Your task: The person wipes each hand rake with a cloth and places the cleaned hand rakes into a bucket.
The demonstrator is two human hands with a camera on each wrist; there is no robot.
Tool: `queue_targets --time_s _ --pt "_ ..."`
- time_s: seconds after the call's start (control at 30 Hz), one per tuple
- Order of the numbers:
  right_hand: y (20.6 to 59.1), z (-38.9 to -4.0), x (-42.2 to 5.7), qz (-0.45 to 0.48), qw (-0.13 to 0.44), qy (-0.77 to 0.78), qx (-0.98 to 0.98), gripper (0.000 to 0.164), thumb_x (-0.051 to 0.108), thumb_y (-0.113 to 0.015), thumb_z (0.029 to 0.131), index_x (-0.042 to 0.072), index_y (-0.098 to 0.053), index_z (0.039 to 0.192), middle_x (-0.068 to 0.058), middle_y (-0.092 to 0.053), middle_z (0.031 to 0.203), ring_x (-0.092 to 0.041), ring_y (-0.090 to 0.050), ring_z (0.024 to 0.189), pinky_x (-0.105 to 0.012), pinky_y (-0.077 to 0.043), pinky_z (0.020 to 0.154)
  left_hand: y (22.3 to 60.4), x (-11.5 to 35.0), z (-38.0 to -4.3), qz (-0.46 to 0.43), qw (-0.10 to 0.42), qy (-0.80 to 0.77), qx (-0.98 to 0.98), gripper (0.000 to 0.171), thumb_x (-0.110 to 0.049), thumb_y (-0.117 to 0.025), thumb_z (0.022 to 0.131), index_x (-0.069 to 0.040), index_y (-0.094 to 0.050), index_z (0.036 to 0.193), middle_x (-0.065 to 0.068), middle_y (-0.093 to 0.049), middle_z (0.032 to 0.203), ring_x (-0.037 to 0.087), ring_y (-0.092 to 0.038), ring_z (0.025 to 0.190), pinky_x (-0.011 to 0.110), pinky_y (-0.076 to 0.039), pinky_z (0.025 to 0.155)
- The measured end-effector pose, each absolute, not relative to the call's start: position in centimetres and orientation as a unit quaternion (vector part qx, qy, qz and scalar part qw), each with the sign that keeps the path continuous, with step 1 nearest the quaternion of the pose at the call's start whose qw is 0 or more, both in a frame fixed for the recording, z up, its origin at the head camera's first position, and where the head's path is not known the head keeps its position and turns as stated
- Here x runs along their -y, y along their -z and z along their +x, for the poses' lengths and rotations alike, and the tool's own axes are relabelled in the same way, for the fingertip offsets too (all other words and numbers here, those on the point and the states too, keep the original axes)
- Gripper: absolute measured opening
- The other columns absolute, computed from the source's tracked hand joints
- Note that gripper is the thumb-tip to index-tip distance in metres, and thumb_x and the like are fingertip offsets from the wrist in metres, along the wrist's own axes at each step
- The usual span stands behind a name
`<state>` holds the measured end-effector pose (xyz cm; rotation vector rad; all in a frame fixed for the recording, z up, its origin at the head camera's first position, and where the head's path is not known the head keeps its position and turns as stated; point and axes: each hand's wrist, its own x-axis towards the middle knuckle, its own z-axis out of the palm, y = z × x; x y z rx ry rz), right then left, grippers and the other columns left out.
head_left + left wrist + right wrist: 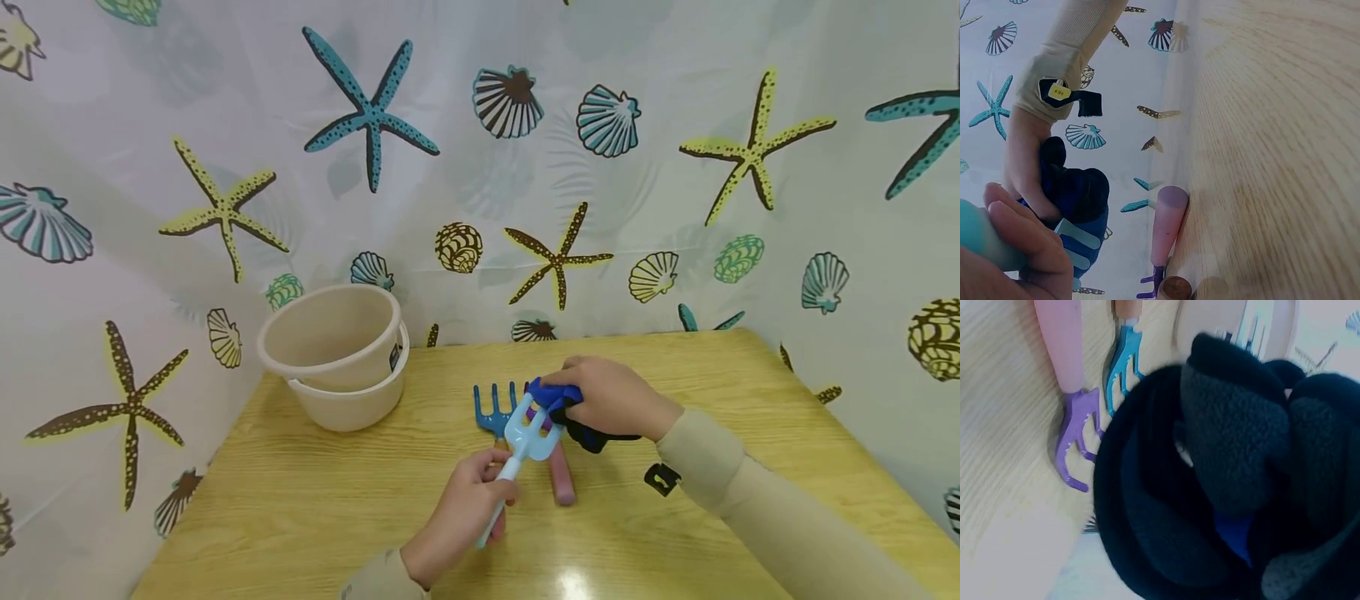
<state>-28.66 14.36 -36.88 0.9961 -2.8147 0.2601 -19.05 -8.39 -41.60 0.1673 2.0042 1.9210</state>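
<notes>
My left hand grips the handle of a light blue garden hand fork, its tines tilted up and to the right. A bunched blue and black cloth is held in my right hand against the ends of the tines. In the right wrist view the soft dark folds of the cloth fill much of the picture. Beneath the fork lie a hand rake with blue tines and a brown handle, and a second one with purple tines and a pink handle.
Two cream buckets, one nested in the other, stand at the back left of the wooden table. A curtain printed with starfish and shells hangs behind and beside the table. A black strap hangs at my right cuff.
</notes>
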Motion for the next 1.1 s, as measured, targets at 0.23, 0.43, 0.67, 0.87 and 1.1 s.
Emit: queue_targets --time_s 0.23,0.43,0.67,0.87,1.1 --pt "36.4 -25.1 -12.5 0.387 0.175 -0.011 0.905 0.047 0.023 -0.079 0.07 0.021 -0.069 0.116 -0.009 -0.063 0.106 -0.024 -0.056 0.09 -0.042 -0.056 0.069 42.1 8.4 -19.5 0.039 0.18 -0.698 -0.692 0.045 -0.005 -0.057 0.085 0.006 -0.047 0.127 0.006 -0.056 0.07 0.013 -0.043 0.039 0.021 -0.037 0.033" --pt "36.3 -21.8 -10.8 0.447 0.146 -0.006 0.882 0.056 0.027 -0.081 0.066 0.024 -0.066 0.12 -0.007 -0.059 0.11 -0.023 -0.054 0.095 -0.042 -0.055 0.074 42.3 8.5 -19.9 0.02 0.181 -0.719 -0.67 0.036 -0.006 -0.056 0.087 0.001 -0.05 0.122 0.007 -0.058 0.071 0.015 -0.042 0.039 0.022 -0.036 0.032" --pt "36.1 -22.5 -12.2 0.418 0.177 -0.016 0.891 0.052 0.025 -0.079 0.068 0.024 -0.067 0.118 -0.007 -0.061 0.11 -0.022 -0.055 0.093 -0.043 -0.056 0.071 41.7 8.6 -19.6 0.024 0.181 -0.725 -0.664 0.03 -0.005 -0.059 0.085 0.002 -0.051 0.113 0.006 -0.058 0.07 0.014 -0.042 0.039 0.021 -0.037 0.032" --pt "36.7 -25.1 -14.0 0.369 0.217 0.004 0.904 0.051 0.028 -0.081 0.07 0.019 -0.068 0.118 -0.01 -0.062 0.104 -0.025 -0.056 0.087 -0.043 -0.057 0.067 41.4 8.6 -19.0 0.038 0.181 -0.725 -0.663 0.028 -0.003 -0.058 0.083 0.003 -0.051 0.11 0.005 -0.056 0.069 0.012 -0.042 0.038 0.02 -0.037 0.032" --pt "37.4 -26.6 -15.4 0.33 0.157 -0.061 0.929 0.044 0.017 -0.074 0.076 0.02 -0.068 0.119 -0.002 -0.061 0.099 -0.015 -0.053 0.079 -0.033 -0.05 0.058 41.2 8.4 -18.7 0.046 0.176 -0.725 -0.665 0.03 -0.002 -0.059 0.082 0.003 -0.051 0.111 0.005 -0.055 0.068 0.012 -0.041 0.037 0.02 -0.036 0.031"
